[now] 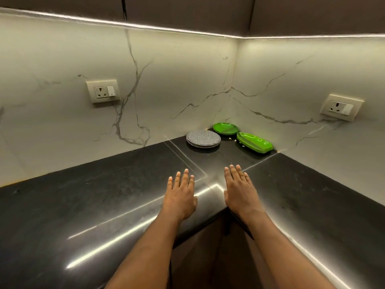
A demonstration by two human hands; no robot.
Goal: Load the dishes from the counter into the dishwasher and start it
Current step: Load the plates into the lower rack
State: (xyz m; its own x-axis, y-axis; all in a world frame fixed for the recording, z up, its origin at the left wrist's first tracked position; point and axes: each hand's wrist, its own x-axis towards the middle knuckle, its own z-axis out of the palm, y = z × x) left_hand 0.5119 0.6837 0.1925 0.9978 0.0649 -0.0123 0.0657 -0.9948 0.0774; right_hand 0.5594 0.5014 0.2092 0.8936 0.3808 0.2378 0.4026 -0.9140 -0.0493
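Body in view: two hands, two forearms. Left hand (180, 195): seen from the back, slim fingers, nails short and rounded. Right hand (239, 190): same build, nails short. Left forearm (150, 243) and right forearm (277, 243): bare from wrist to frame edge. Wrists and fingers bare as well. Whatever is worn higher up lies outside the frame.

The black stone corner counter (104, 195) in front of me is polished super glossy and mirrors the strip light in streaks, with a few duller mottled patches. The stack of round grey plates (203, 138) looks speckled and matt, kinda stone-like. The round green plates (225, 128) and the long leaf-shaped green plates (254, 142) look like smooth shiny plastic. The white grey-veined marble-look wall (166, 80) is smooth with a soft sheen.
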